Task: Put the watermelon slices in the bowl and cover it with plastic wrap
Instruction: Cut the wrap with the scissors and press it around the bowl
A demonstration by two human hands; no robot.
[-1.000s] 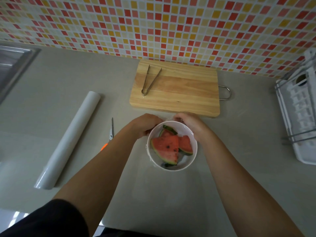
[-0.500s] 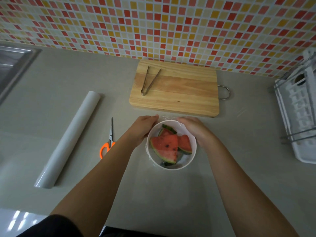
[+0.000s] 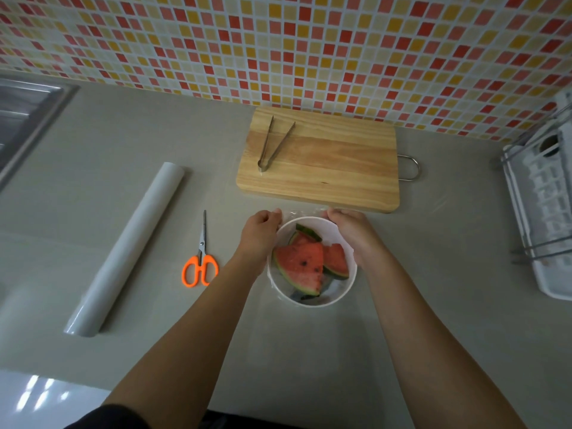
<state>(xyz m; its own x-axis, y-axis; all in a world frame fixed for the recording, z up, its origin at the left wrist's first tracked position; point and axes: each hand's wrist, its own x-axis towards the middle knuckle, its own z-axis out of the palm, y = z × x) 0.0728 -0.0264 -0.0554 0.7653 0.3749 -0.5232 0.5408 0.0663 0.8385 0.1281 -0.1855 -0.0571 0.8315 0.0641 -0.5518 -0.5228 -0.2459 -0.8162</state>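
Observation:
A white bowl (image 3: 337,297) stands on the grey counter just in front of the cutting board. Inside it lie red watermelon slices (image 3: 301,264) with green rinds. A clear sheet of plastic wrap (image 3: 301,213) stretches over the bowl, its crinkled far edge visible between my hands. My left hand (image 3: 260,235) presses at the bowl's far left rim, fingers curled on the wrap. My right hand (image 3: 351,230) does the same at the far right rim. The roll of plastic wrap (image 3: 123,249) lies at the left.
Orange-handled scissors (image 3: 200,261) lie left of the bowl. A wooden cutting board (image 3: 325,168) with metal tongs (image 3: 274,145) sits behind it by the tiled wall. A white dish rack (image 3: 544,212) stands at the right, a steel sink (image 3: 21,116) at the far left.
Both hands have shifted slightly toward the bowl's far rim, drawing the wrap over it. The left arm has moved off the scissors, which now show in full.

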